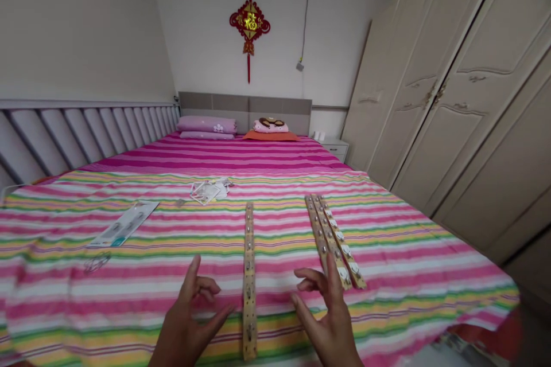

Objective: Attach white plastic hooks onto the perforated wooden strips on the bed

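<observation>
Between my two hands a narrow tan strip point(249, 275) with small metal pieces along its length lies lengthwise on the striped bed sheet. My left hand point(191, 312) is held just left of it, fingers apart and nothing in them. On the other side my right hand point(325, 315) is also open, thumb and fingers spread and the palm bare. Neither hand touches the strip. Beyond my right fingertips lie several similar strips point(318, 229) side by side, one bearing white round pieces point(346, 250).
A white card with hooks point(127, 223) and a clear tangled piece point(97, 262) lie at left. Farther back is a pile of cards and packaging point(210, 190). Pillows point(207, 125) rest by the headboard point(275, 110); a slatted rail point(86, 132) and wardrobe point(430, 103) flank the bed.
</observation>
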A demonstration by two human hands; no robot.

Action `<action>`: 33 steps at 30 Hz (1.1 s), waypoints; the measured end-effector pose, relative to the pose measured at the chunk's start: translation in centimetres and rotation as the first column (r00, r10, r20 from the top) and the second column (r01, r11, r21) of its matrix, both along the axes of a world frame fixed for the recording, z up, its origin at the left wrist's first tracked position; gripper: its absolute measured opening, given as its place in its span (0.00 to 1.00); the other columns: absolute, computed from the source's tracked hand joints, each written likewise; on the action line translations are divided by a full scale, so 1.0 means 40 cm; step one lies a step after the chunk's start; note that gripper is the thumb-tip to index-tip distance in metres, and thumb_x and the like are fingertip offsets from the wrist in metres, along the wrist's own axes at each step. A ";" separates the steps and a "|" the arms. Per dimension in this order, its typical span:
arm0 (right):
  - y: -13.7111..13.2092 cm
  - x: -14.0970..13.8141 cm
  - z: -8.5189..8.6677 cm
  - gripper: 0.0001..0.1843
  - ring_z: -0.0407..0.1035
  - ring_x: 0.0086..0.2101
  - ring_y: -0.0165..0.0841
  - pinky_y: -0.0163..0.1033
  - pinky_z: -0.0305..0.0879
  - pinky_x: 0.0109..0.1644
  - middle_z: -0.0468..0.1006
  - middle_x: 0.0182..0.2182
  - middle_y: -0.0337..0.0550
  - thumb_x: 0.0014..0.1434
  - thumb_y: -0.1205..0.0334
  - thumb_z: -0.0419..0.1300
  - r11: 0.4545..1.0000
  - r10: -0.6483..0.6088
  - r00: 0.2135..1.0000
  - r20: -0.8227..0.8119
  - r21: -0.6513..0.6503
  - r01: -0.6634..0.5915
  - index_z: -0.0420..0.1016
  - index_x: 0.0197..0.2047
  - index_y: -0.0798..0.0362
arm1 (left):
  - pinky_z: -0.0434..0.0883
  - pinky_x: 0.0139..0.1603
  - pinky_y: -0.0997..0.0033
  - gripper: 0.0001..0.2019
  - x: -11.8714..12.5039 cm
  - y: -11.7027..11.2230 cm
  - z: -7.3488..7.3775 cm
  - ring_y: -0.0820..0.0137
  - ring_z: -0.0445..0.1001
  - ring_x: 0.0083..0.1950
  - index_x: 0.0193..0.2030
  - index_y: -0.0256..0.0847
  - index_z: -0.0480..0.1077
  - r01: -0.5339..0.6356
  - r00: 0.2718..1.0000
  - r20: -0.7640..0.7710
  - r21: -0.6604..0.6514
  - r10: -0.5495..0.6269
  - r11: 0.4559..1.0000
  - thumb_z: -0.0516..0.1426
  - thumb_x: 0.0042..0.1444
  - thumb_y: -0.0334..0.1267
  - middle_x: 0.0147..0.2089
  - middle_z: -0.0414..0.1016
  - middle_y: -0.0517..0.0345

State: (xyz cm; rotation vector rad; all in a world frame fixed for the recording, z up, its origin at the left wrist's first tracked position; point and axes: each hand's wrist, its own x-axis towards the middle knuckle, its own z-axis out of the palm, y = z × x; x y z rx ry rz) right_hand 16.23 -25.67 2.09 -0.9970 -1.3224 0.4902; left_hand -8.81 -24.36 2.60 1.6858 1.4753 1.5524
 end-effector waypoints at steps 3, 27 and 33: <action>0.010 0.005 0.021 0.48 0.69 0.30 0.34 0.42 0.67 0.40 0.76 0.33 0.41 0.55 0.65 0.61 0.992 -0.096 0.994 0.043 0.083 0.092 0.35 0.69 0.47 | 0.70 0.35 0.70 0.52 0.013 0.004 0.034 0.70 0.68 0.26 0.68 0.45 0.44 -0.056 0.998 0.030 -0.002 0.056 0.998 0.67 0.38 0.44 0.25 0.68 0.67; 0.053 -0.172 -0.279 0.24 0.72 0.26 0.34 0.36 0.64 0.29 0.79 0.27 0.49 0.50 0.43 0.62 0.394 0.105 0.481 -0.870 -0.408 -0.824 0.77 0.36 0.58 | 0.73 0.38 0.67 0.34 0.063 0.004 -0.204 0.60 0.74 0.45 0.48 0.37 0.71 0.187 0.877 0.459 -0.602 0.144 0.777 0.65 0.34 0.54 0.44 0.75 0.48; 0.062 -0.219 -0.265 0.18 0.74 0.30 0.38 0.40 0.68 0.33 0.80 0.32 0.48 0.53 0.52 0.62 0.401 0.096 0.341 -0.935 -0.277 -0.873 0.74 0.43 0.54 | 0.74 0.32 0.65 0.39 0.121 -0.044 -0.248 0.60 0.73 0.39 0.54 0.42 0.67 0.083 0.927 0.362 -0.442 0.093 0.893 0.69 0.29 0.46 0.43 0.72 0.49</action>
